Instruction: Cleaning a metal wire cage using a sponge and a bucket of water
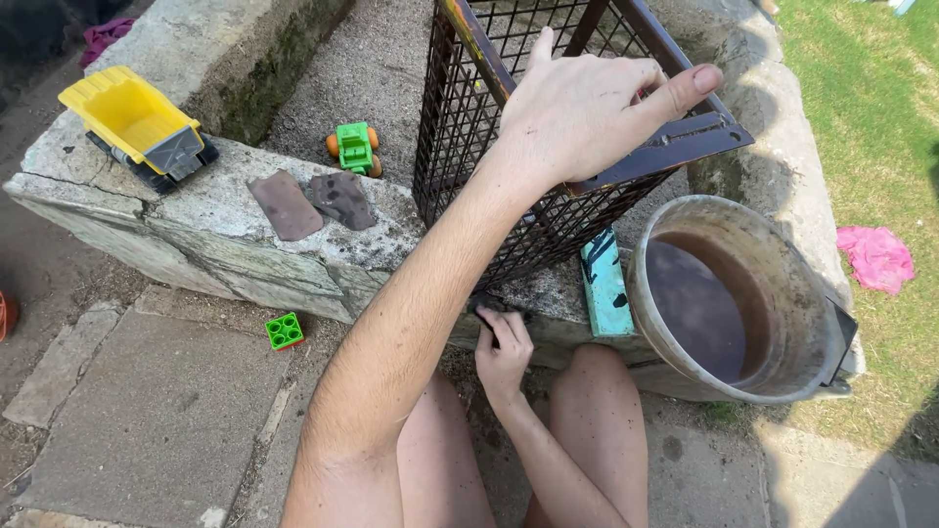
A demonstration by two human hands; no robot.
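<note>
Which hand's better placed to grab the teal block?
Probably right: the right hand sits at the ledge beside the teal block; the left hand grips the wire cage frame.

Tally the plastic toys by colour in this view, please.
Yellow: 1, the dump truck on the stone wall.
Green: 2, the small vehicle on the wall and the building block on the paving.
Total: 3

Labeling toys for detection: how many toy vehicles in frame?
2. A yellow dump truck at the left end of the stone ledge, and a small green vehicle on the ledge beside the wire cage. The cage may hide others.
</note>
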